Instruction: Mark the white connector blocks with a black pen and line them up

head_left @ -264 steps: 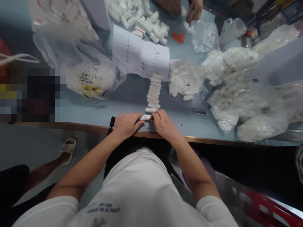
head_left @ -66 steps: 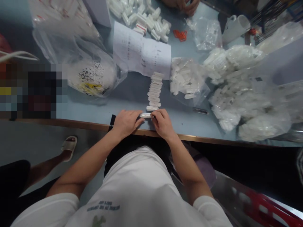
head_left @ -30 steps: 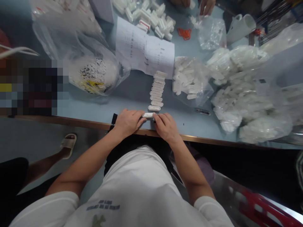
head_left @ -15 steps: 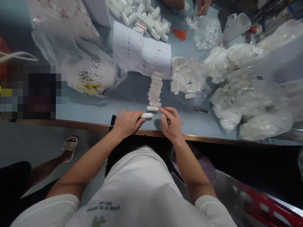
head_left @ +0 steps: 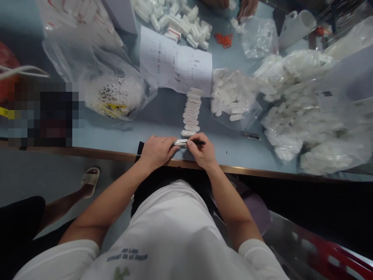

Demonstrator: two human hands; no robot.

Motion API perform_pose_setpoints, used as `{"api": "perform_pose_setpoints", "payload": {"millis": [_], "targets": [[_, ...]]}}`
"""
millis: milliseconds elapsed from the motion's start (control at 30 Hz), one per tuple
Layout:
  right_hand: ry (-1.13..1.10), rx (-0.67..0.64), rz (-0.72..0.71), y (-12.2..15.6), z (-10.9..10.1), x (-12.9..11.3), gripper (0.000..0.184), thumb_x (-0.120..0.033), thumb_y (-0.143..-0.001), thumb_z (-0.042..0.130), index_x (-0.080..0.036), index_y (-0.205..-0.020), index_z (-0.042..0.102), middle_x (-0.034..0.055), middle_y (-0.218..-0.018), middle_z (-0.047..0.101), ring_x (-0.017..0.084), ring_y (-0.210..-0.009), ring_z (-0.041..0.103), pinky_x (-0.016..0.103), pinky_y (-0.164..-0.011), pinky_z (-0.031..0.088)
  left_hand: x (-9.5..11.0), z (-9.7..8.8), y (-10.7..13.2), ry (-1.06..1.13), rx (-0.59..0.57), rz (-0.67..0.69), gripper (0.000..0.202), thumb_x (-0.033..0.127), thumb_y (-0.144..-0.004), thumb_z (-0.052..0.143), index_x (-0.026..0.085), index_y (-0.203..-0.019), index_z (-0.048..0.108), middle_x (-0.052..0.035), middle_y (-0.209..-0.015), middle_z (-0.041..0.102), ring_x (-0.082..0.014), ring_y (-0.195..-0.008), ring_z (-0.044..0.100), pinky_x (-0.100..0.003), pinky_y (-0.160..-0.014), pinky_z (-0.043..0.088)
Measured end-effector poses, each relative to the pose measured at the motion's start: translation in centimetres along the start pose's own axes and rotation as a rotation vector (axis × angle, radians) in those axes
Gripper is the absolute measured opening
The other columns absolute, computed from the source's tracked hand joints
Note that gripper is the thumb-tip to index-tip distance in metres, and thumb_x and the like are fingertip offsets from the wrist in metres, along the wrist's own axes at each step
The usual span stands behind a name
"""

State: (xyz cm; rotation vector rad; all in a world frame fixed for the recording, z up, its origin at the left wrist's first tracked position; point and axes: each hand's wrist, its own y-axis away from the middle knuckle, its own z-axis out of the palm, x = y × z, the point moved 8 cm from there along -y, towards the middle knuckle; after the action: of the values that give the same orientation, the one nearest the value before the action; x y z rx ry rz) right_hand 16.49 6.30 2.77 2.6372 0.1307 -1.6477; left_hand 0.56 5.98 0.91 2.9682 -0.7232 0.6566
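Observation:
My left hand (head_left: 157,151) pinches one end of a small white plastic strip (head_left: 180,142) with a row of dark marks along it, near the table's front edge. From the other side my right hand (head_left: 204,152) closes on a thin dark tool (head_left: 200,142), pen-like or tweezer-like; its exact kind does not show. The right fingertips meet the strip's right end and hide the tool's tip. Just beyond the hands, similar white strips (head_left: 191,116) lie in a column, the nearest one (head_left: 189,133) showing dark marks as well.
A printed sheet (head_left: 175,58) lies beyond the column. To its right rests an open bag of white pieces (head_left: 229,95), with more filled bags (head_left: 288,116) farther right. A slim metallic tool (head_left: 251,135) lies nearby. Another person's hand (head_left: 247,7) is at the far side.
My right hand has moved left from beside the column to the strip, bringing the dark tool against it. My left hand keeps its hold in nearly the same place.

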Motion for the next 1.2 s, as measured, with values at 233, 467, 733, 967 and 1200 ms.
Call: {"api": "perform_pose_setpoints", "payload": {"millis": [233,467,733,967,1200], "targets": [[0.046,0.044,0.016,-0.1,0.4,0.5,0.019,-0.039,-0.088,0.060,-0.021,-0.082,0.063,-0.0013,-0.076,0.065,0.012,-0.067,0.057,0.026,-0.068,0.047,0.1,-0.2,0.0,-0.002,0.019,0.021,0.042,0.053,-0.099,0.039,0.021,-0.108,0.067,-0.0073,-0.093,0.076,-0.0228,-0.081,0.069,-0.034,-0.068,0.033],[0.045,0.030,0.039,-0.2,0.4,0.5,0.019,-0.039,-0.088,0.061,-0.022,-0.080,0.063,-0.0023,-0.073,0.065,0.011,-0.064,0.056,0.025,-0.066,0.046,0.0,-0.1,0.0,0.016,-0.005,0.005,0.045,0.053,-0.099,0.038,0.021,-0.108,0.068,-0.0081,-0.093,0.076,-0.0232,-0.081,0.069,-0.036,-0.069,0.035],[0.054,0.016,0.017,-0.2,0.5,0.2,0.018,-0.037,-0.088,0.060,-0.022,-0.080,0.063,-0.0018,-0.076,0.066,0.011,-0.066,0.058,0.025,-0.067,0.046,0.1,-0.2,0.0,0.005,0.017,0.013,0.043,0.052,-0.099,0.040,0.022,-0.107,0.068,-0.0073,-0.093,0.076,-0.0234,-0.080,0.069,-0.036,-0.068,0.034],[0.068,0.006,0.010,-0.2,0.5,0.2,0.018,-0.037,-0.089,0.059,-0.022,-0.081,0.064,-0.0015,-0.076,0.066,0.012,-0.068,0.059,0.026,-0.068,0.047,0.2,-0.2,0.0,-0.001,0.027,0.018,0.041,0.051,-0.099,0.041,0.022,-0.106,0.068,-0.0066,-0.094,0.076,-0.0237,-0.080,0.070,-0.036,-0.067,0.034],[0.170,-0.032,-0.048,-0.2,0.9,-0.5,0.018,-0.036,-0.090,0.056,-0.023,-0.081,0.063,0.0008,-0.079,0.066,0.015,-0.075,0.060,0.028,-0.073,0.047,0.0,0.1,0.1,-0.004,0.000,0.003,0.041,0.051,-0.099,0.040,0.022,-0.107,0.068,-0.0069,-0.092,0.076,-0.0232,-0.080,0.069,-0.036,-0.069,0.034]]}}
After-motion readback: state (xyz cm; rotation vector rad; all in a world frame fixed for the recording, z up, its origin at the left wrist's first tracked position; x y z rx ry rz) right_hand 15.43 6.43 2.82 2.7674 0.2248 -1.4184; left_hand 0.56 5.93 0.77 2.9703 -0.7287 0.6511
